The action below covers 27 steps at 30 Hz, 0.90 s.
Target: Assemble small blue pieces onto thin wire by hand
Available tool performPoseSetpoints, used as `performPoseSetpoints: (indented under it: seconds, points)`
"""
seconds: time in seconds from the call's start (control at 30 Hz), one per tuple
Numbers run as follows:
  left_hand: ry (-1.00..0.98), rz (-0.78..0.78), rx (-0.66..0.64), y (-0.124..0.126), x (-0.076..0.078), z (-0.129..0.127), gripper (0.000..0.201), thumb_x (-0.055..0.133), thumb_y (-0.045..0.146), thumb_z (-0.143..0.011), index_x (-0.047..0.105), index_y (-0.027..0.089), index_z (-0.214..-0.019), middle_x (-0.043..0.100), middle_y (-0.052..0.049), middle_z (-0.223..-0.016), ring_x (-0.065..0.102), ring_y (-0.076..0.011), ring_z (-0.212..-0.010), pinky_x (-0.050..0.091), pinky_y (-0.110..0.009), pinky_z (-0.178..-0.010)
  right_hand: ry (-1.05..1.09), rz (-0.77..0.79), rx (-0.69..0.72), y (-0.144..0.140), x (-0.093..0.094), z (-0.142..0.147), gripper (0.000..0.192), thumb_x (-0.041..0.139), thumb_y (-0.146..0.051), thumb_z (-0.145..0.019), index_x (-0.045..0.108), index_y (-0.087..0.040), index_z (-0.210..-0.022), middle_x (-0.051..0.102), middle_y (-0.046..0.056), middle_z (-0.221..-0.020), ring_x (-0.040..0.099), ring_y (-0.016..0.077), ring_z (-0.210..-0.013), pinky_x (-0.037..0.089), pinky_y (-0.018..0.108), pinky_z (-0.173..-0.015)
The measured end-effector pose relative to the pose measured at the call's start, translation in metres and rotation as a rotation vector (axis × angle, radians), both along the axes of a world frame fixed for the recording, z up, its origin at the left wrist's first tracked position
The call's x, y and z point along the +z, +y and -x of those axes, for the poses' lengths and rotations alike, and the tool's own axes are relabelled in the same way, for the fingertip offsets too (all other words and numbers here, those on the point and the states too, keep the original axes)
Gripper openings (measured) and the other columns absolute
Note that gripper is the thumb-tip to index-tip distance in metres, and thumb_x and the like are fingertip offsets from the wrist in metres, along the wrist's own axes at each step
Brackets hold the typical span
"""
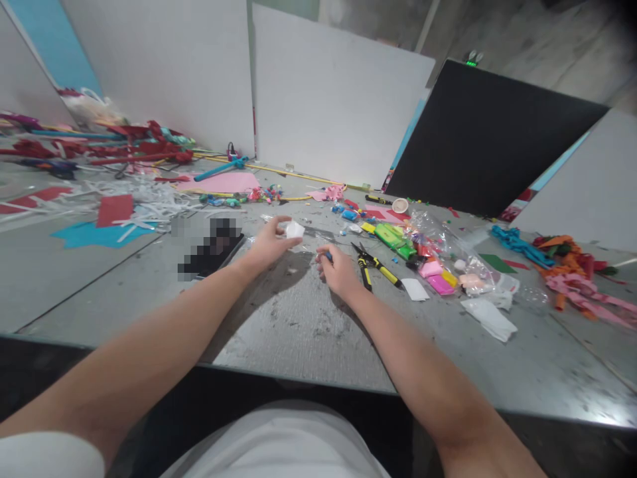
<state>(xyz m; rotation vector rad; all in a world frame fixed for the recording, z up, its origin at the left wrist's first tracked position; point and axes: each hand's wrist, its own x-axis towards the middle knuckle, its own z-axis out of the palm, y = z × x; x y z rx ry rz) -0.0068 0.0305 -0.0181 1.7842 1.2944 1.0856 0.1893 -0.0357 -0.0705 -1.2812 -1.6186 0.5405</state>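
Note:
Between the thumb and fingers of my left hand (275, 240) is a small white piece (295, 230), roughly cup-shaped; its material is not clear. My right hand (337, 271) is closed in a pinch just to the right, apart from the white piece. A small dark blue bit (328, 255) shows at its fingertips, too small to name. Beside my right hand lie pliers (375, 264) with black and yellow handles, jaws apart. A phone-like black slab (219, 255), partly blurred out, rests left of my left hand.
Coloured clay packs (393, 239) and a clear plastic bag (442, 236) lie to the right, with white tissue (490, 318) nearer me. Shredded white paper strips (149, 192) and red paper (114, 210) cover the left. White panels (333, 93) and a black panel (482, 139) stand behind.

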Motion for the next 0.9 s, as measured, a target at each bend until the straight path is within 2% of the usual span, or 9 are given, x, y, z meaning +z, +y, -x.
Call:
performPoseSetpoints:
  seconds: [0.07,0.13,0.17,0.27,0.37,0.47,0.6,0.73,0.9]
  points:
    - [-0.130,0.177,-0.112,-0.011,0.004,-0.005,0.048,0.073,0.032,-0.085,0.064,0.020,-0.130,0.062,0.001,-0.074,0.057,-0.0133,-0.062,0.045,-0.024,-0.062,-0.069,-0.093,0.027,-0.002,0.003,0.001,0.024,0.042,-0.023,-0.093,0.063,-0.022,-0.105,0.069,0.005,-0.093,0.065,0.0194,-0.082,0.050,0.033,-0.077]
    - [-0.120,0.236,-0.215,-0.020,0.007,-0.009,0.024,0.069,0.034,-0.088,0.072,0.018,-0.106,0.056,0.003,-0.062,0.054,-0.0125,-0.057,0.040,-0.023,-0.056,-0.163,-0.199,0.036,-0.006,0.008,0.002,0.021,0.043,-0.024,-0.093,0.063,-0.021,-0.100,0.068,0.006,-0.094,0.063,0.0212,-0.092,0.049,0.035,-0.085]
    - [-0.085,0.234,-0.270,-0.023,0.007,-0.010,0.019,0.067,0.035,-0.089,0.072,0.017,-0.093,0.056,0.002,-0.060,0.052,-0.0121,-0.057,0.038,-0.023,-0.055,-0.201,-0.223,0.038,-0.008,0.011,0.003,0.019,0.046,-0.027,-0.095,0.063,-0.021,-0.100,0.067,0.006,-0.093,0.062,0.0214,-0.091,0.048,0.035,-0.086]
    - [0.045,0.179,-0.376,-0.025,0.007,-0.012,0.028,0.063,0.035,-0.091,0.068,0.016,-0.070,0.058,0.001,-0.058,0.049,-0.0110,-0.054,0.036,-0.024,-0.054,-0.261,-0.180,0.019,-0.011,0.014,0.006,0.023,0.059,-0.043,-0.095,0.062,-0.021,-0.097,0.062,0.004,-0.086,0.057,0.0196,-0.081,0.046,0.032,-0.079]
    - [0.110,0.140,-0.356,-0.023,0.007,-0.011,0.028,0.064,0.034,-0.089,0.069,0.016,-0.069,0.060,0.000,-0.057,0.051,-0.0114,-0.053,0.037,-0.025,-0.053,-0.290,-0.108,0.018,-0.011,0.012,0.006,0.029,0.068,-0.050,-0.090,0.060,-0.021,-0.090,0.060,0.002,-0.083,0.055,0.0182,-0.077,0.043,0.030,-0.074]
    - [0.105,0.132,-0.322,-0.024,0.009,-0.009,0.028,0.067,0.035,-0.089,0.071,0.015,-0.070,0.064,-0.001,-0.059,0.055,-0.0120,-0.056,0.041,-0.025,-0.055,-0.311,-0.105,0.022,-0.010,0.011,0.005,0.029,0.070,-0.048,-0.088,0.060,-0.021,-0.089,0.058,0.000,-0.080,0.054,0.0177,-0.075,0.041,0.030,-0.073]
    - [0.046,0.157,-0.324,-0.033,0.015,-0.008,0.027,0.077,0.041,-0.083,0.074,0.015,-0.077,0.071,-0.004,-0.068,0.062,-0.0137,-0.064,0.046,-0.025,-0.059,-0.327,-0.155,0.043,-0.014,0.014,0.007,0.016,0.056,-0.033,-0.095,0.059,-0.021,-0.086,0.059,0.002,-0.079,0.054,0.0187,-0.077,0.040,0.030,-0.073]
    - [0.067,0.159,-0.321,-0.038,0.016,-0.009,0.025,0.082,0.038,-0.077,0.075,0.014,-0.077,0.071,-0.004,-0.067,0.062,-0.0142,-0.064,0.046,-0.025,-0.058,-0.329,-0.202,0.094,-0.016,0.016,0.008,0.020,0.046,-0.024,-0.096,0.056,-0.022,-0.079,0.059,0.004,-0.080,0.055,0.0195,-0.080,0.040,0.031,-0.074]
    - [0.084,0.149,-0.324,-0.032,0.010,-0.009,0.027,0.080,0.040,-0.078,0.075,0.014,-0.075,0.071,-0.004,-0.065,0.060,-0.0133,-0.059,0.045,-0.026,-0.057,-0.340,-0.174,0.090,-0.012,0.013,0.007,0.020,0.061,-0.030,-0.092,0.054,-0.022,-0.075,0.056,0.001,-0.076,0.051,0.0175,-0.073,0.038,0.030,-0.070]
